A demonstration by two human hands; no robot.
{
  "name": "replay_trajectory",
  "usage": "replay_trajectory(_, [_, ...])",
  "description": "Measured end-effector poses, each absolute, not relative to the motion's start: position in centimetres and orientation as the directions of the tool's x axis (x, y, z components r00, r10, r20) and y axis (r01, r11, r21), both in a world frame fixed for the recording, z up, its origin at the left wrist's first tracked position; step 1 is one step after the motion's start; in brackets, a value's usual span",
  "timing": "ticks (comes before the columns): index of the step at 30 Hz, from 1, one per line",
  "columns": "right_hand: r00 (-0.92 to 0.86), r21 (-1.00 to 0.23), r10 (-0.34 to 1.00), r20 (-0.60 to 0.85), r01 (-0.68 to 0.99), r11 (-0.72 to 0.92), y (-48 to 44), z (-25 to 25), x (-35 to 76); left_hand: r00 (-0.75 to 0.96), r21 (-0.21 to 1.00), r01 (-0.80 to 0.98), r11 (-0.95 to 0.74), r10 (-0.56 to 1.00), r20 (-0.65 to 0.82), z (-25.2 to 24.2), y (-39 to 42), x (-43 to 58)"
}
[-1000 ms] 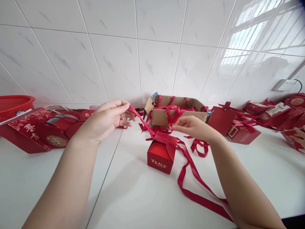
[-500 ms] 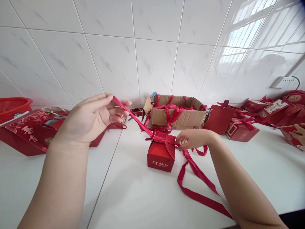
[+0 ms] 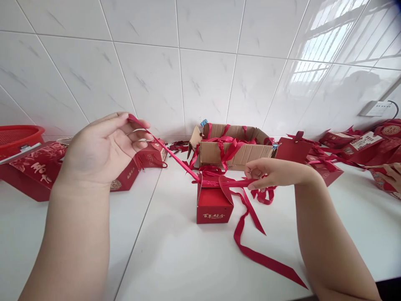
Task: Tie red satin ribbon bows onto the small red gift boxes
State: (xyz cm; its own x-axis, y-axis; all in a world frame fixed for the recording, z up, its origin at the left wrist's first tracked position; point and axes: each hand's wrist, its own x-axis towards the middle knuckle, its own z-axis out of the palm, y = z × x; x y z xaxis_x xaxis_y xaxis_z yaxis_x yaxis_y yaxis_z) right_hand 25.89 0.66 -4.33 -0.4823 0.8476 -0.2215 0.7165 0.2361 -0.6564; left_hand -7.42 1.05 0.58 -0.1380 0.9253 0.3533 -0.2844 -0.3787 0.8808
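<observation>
A small red gift box (image 3: pixel 214 209) with gold lettering stands upright on the white table, its top flaps drawn together. Through the top runs a crimson ribbon (image 3: pixel 175 158). Raised to the left of the box, my left hand (image 3: pixel 106 144) pinches one end of it, and that stretch is taut and slanting upward. On the other side, my right hand (image 3: pixel 266 173) grips the same ribbon close to the box, at about the height of its top. Two loose tails hang from the right side, one lying across the table toward the front.
Behind stands a cardboard carton (image 3: pixel 238 154) with ribbons draped in it. Several red gift boxes (image 3: pixel 326 169) stand at right, where another person's hand (image 3: pixel 393 175) shows at the edge. At left are a large red gift box (image 3: pixel 34 177) and a red plastic basket (image 3: pixel 21 140).
My left hand has moved left and slightly up, drawing its ribbon end out. My right hand has pulled right, away from the box. The other person's hand has come into view.
</observation>
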Motion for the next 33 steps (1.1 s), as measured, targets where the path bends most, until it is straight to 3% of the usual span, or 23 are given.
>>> replay_trajectory(4, [-0.508,-0.787,0.855,-0.108,0.569,0.239,0.1,-3.7,26.4,-0.181,0.867,-0.306,-0.394,0.918,0.353,0.7,0.8,-7.4])
replay_trajectory(8, [-0.524,-0.920,0.847,0.087,0.285,0.271,0.0,-3.8,26.4,-0.193,0.861,-0.320,-0.396,0.917,0.350,1.0,0.5,-7.1])
replay_trajectory(14, [-0.442,-0.974,0.871,0.212,-0.020,0.227,1.0,-5.0,24.6,-0.122,0.834,-0.361,-0.416,0.908,0.400,0.8,0.5,-6.7])
replay_trajectory(19, [-0.403,-0.946,0.859,0.317,-0.068,0.317,1.1,-5.0,22.8,-0.037,0.792,-0.347,-0.502,0.851,0.523,0.5,0.9,-5.8])
replay_trajectory(25, [-0.043,-0.906,0.906,0.422,-0.061,0.419,0.6,-3.2,21.2,0.031,0.822,-0.317,-0.474,0.861,0.508,2.2,1.8,-3.2])
replay_trajectory(33, [-0.014,-0.878,0.881,0.474,-0.078,0.471,-0.2,-0.4,19.6,0.153,0.864,-0.193,-0.465,0.856,0.495,3.3,2.0,-0.4])
